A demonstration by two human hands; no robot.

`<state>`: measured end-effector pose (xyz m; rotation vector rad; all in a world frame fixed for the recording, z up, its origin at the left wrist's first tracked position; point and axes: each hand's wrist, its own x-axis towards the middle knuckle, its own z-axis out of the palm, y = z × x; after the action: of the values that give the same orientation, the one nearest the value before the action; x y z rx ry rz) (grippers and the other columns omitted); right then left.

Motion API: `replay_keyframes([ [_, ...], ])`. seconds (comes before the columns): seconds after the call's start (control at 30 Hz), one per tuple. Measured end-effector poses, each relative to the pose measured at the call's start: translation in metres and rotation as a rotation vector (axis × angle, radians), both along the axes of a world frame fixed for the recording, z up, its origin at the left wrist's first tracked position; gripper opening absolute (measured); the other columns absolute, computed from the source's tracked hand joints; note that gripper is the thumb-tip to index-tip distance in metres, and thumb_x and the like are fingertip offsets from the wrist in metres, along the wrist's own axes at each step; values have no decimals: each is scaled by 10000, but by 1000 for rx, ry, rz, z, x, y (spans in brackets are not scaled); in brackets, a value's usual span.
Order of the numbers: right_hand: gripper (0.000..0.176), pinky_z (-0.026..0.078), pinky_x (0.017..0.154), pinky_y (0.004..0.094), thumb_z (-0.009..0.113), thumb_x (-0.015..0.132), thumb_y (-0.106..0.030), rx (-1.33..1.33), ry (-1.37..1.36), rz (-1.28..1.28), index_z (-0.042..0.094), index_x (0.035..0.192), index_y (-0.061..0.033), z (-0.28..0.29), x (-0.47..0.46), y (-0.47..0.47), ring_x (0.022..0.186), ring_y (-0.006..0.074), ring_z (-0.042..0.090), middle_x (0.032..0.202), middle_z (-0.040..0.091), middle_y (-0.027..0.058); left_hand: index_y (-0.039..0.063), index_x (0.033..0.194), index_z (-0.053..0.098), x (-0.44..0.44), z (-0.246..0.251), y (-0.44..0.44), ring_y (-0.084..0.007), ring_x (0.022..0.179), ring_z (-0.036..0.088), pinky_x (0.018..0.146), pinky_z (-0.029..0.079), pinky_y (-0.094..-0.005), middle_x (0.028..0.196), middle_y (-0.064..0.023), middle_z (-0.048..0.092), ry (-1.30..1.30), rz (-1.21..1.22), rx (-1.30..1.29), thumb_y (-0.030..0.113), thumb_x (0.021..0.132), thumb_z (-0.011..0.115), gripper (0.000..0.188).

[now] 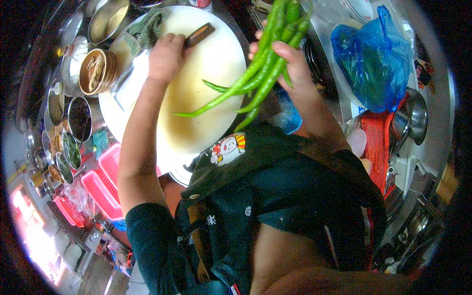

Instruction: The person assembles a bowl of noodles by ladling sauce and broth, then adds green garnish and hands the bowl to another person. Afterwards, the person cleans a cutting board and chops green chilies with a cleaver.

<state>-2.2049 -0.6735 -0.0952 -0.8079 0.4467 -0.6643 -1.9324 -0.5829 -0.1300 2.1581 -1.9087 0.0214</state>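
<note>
My left hand [166,57] is closed around a cleaver where blade and handle meet. The wooden handle [201,34] sticks out past my fingers, and the wide metal blade [129,83] lies over the left side of a round white cutting board [217,48]. A crumpled green striped cloth [145,29] is beside that hand on the board. Above the board's right edge, my right hand [291,59] grips a bunch of long green chili peppers [271,62], their thin ends hanging over the board.
Left of the board stand a brown round container [96,72], several metal pots and pink plastic baskets [103,193]. To the right are a blue plastic bag [372,62] with greens inside, a red basket [375,147] and metal bowls [418,118].
</note>
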Motion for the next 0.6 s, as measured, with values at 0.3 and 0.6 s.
replay_keyframes([
  [0.3, 299, 499, 903, 371, 607, 869, -138, 206, -94, 70, 542, 1131, -10, -11, 83, 63, 984, 220, 621, 1026, 623, 101, 2, 1294, 500, -15, 92, 69, -202, 1124, 541, 983, 406, -330, 1228, -143, 580, 1037, -100, 444, 392, 917, 596, 551],
  [0.6, 258, 484, 834, 304, 650, 851, -85, 26, 173, 138, 605, 1097, -24, -46, 87, 95, 931, 152, 609, 1007, 643, 53, 2, 1292, 505, -19, 67, 120, -230, 914, 638, 812, 508, -345, 1098, -184, 636, 745, 160, 481, 451, 873, 633, 627],
])
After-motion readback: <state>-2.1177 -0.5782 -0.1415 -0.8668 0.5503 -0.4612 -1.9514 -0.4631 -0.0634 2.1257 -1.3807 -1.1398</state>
